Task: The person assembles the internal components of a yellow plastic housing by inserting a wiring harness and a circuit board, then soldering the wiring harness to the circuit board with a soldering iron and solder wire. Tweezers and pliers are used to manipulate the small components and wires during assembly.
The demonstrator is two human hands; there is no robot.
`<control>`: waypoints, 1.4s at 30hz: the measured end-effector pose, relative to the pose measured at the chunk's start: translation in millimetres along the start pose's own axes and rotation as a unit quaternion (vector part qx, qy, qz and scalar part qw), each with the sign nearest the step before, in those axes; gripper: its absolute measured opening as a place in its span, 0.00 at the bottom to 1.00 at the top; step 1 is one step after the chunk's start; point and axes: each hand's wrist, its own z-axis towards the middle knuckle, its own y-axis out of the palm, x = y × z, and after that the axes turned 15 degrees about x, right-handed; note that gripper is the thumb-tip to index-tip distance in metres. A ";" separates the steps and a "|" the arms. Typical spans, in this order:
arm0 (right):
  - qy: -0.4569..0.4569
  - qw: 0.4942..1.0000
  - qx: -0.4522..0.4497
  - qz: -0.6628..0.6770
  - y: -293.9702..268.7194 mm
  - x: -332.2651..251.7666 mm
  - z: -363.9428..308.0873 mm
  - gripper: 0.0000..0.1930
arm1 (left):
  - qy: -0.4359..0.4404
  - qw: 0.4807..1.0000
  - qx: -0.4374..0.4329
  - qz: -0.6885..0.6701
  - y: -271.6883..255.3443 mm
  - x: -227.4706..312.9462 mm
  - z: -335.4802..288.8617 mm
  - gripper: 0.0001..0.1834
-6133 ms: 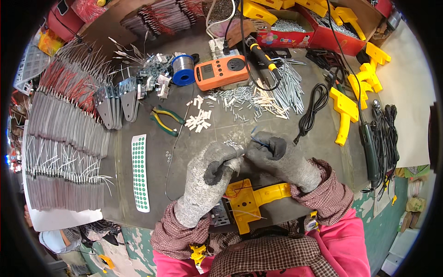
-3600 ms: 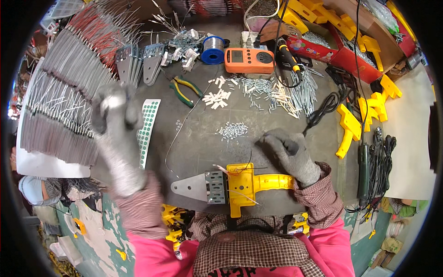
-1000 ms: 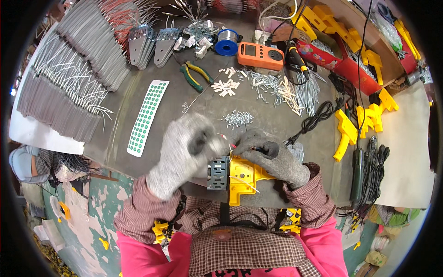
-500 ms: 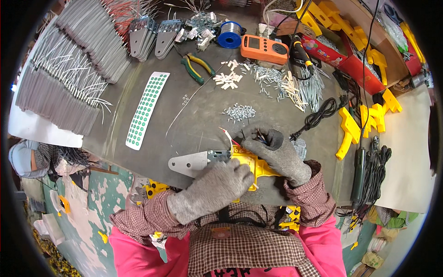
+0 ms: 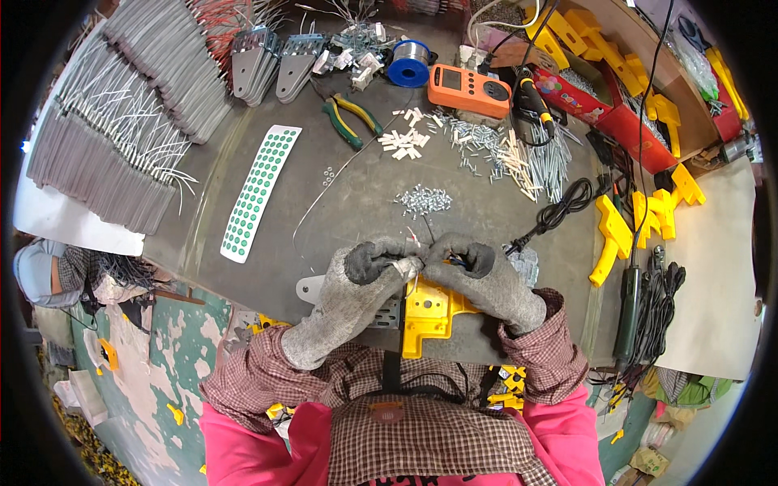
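Both my hands wear grey gloves and meet above a yellow plastic housing (image 5: 426, 314) at the table's near edge. My left hand (image 5: 355, 275) is closed in a pinch on thin wires (image 5: 412, 236), whose reddish and white ends poke up between the fingertips. My right hand (image 5: 491, 279) is also closed on wires, with a bit of blue showing in its curled fingers. A dark strand sticks up beside its fingertips. Left of the housing, a grey metal bracket (image 5: 309, 288) lies mostly hidden beneath my left hand and forearm.
Small screws (image 5: 423, 200) lie beyond my hands. Green-handled pliers (image 5: 350, 121), a solder spool (image 5: 408, 63) and an orange meter (image 5: 468, 91) are farther back. Left is a green-dotted sticker sheet (image 5: 259, 194); right are a coiled black cable (image 5: 563, 204) and yellow housings (image 5: 612, 239).
My left hand has lifted off the yellow housing and moved up to the wires beside my right hand, uncovering the housing. My right hand stays nearly in place.
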 end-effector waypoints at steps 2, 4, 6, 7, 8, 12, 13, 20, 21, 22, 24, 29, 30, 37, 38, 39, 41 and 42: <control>0.017 1.000 0.009 0.002 -0.5 1.4 1.4 0.09 | -0.003 1.000 0.005 0.011 0.0 -0.6 0.2 0.13; -0.008 1.000 -0.029 -0.009 -2.7 5.5 1.9 0.16 | -0.005 1.000 0.009 0.007 0.7 -1.5 -1.6 0.13; -0.028 0.999 -0.019 -0.021 -1.5 6.1 1.1 0.15 | 0.009 1.000 0.007 -0.004 0.5 -7.9 -0.9 0.13; -0.050 0.998 -0.010 -0.034 -1.2 6.5 0.7 0.15 | 0.024 1.000 0.004 -0.015 0.2 -10.2 -0.8 0.13; -0.049 0.998 -0.011 -0.033 -1.8 5.3 0.4 0.15 | 0.023 1.000 0.005 -0.015 -0.8 -10.3 -1.0 0.13; -0.033 0.999 -0.007 0.024 -0.9 4.1 -2.9 0.16 | 0.077 0.997 -0.009 -0.003 -0.6 -14.5 -2.6 0.11; -0.045 0.996 0.022 0.079 -0.5 5.2 -4.2 0.17 | 0.108 0.994 -0.002 -0.012 0.8 -15.9 -3.1 0.10; -0.018 0.998 0.051 0.035 -11.2 21.7 -1.7 0.18 | 0.053 0.996 -0.074 0.014 3.2 -9.7 2.8 0.13; -0.017 0.998 0.051 0.034 -11.8 19.8 -1.9 0.18 | 0.063 0.996 -0.064 -0.009 4.0 -12.8 5.4 0.14; -0.011 0.998 0.046 0.044 -12.7 15.2 -2.5 0.17 | 0.073 0.995 -0.053 -0.032 4.4 -14.5 6.6 0.15; -0.005 0.998 0.041 0.054 -15.3 8.8 -3.3 0.17 | 0.051 0.996 -0.052 -0.042 4.4 -12.4 5.3 0.15; 0.062 0.992 -0.009 0.114 -16.5 3.4 -3.9 0.11 | 0.013 0.997 -0.045 -0.060 7.6 -12.7 7.5 0.18; 0.062 0.992 -0.009 0.114 -15.6 5.6 -3.2 0.11 | 0.030 0.997 -0.051 -0.043 8.2 -12.6 7.5 0.19; -0.039 0.998 0.039 0.041 -9.8 13.5 -2.5 0.11 | 0.061 0.995 -0.066 -0.033 10.0 -10.7 8.9 0.25; -0.035 0.998 0.034 0.050 -9.5 13.9 -2.6 0.11 | 0.060 0.996 -0.065 -0.033 10.2 -9.5 8.8 0.25; -0.035 0.998 0.033 0.050 -9.1 14.7 -2.6 0.11 | 0.050 0.997 -0.056 -0.019 11.4 -7.7 7.8 0.24; -0.043 0.995 0.076 0.053 -8.2 17.3 -1.3 0.11 | 0.040 0.998 -0.048 -0.004 12.4 -6.6 4.8 0.23; -0.043 0.995 0.076 0.053 -8.8 17.8 -0.9 0.11 | 0.067 0.996 -0.055 0.014 12.5 -7.8 3.2 0.23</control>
